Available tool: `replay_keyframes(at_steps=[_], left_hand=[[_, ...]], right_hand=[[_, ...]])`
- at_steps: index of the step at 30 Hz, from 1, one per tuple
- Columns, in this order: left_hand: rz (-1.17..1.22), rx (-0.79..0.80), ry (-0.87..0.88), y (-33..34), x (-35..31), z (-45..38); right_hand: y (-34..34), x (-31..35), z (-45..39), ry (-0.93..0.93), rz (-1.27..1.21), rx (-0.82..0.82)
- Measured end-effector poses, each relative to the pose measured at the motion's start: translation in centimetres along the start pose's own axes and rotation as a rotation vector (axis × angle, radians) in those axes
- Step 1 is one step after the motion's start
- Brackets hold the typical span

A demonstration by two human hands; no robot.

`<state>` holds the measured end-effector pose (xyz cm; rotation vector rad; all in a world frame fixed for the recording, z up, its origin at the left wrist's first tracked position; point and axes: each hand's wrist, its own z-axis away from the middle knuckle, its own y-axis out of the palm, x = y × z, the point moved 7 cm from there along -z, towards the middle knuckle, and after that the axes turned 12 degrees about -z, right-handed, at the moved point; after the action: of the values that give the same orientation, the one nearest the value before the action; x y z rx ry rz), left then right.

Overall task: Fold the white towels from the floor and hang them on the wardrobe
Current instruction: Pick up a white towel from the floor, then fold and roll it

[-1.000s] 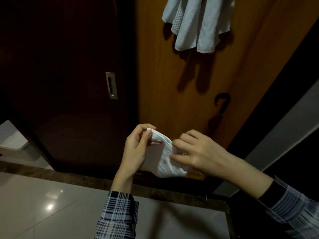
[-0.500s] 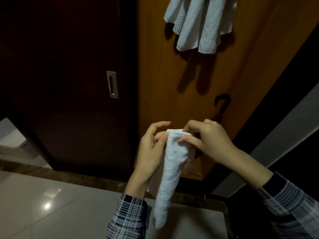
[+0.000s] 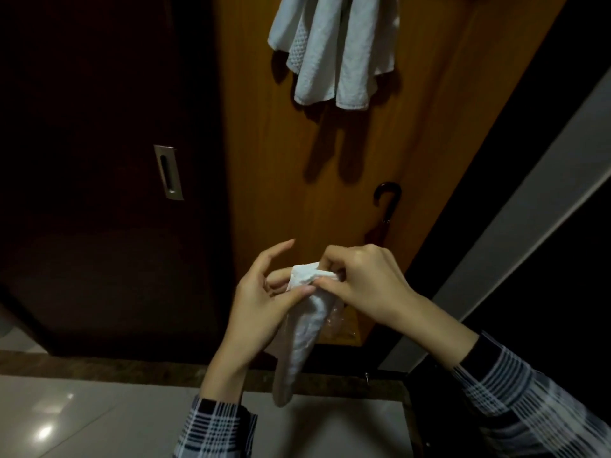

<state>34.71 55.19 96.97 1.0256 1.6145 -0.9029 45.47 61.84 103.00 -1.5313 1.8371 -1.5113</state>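
— One white towel point(image 3: 305, 328) is held in mid-air before the wardrobe point(image 3: 334, 200); why at its top edge?
— It is pinched there by the right hand point(image 3: 365, 282) and steadied by the left hand point(image 3: 264, 299), thumb on cloth, so the folds are likely kept together. It is seen as a narrow, crinkled strip hanging down.
— And beyond?
— Hung towels point(image 3: 334, 51) are draped higher up.

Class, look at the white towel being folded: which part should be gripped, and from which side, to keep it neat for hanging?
Grip the white towel at its bunched top edge, coming from either side, as the left hand and right hand pinch it now. It hangs long and narrow below, so a top hold likely keeps the fold aligned.
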Motion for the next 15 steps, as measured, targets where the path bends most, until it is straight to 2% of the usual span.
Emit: replay_keyframes(at_steps=[5,12,15], left_hand=[[0.033,-0.029,0.014,0.2,-0.2,-0.3],[-0.078,-0.066,0.047,0.3,-0.5,-0.4],[-0.137,0.013,0.026,0.6,0.1,-0.8]], right_hand=[[-0.4,-1.5,0.8,-0.036,-0.294,-0.14],[0.3,-4.0,1.3,0.191,-0.672,-0.109],[-0.1,-3.3,0.7,0.193,-0.888,-0.024]])
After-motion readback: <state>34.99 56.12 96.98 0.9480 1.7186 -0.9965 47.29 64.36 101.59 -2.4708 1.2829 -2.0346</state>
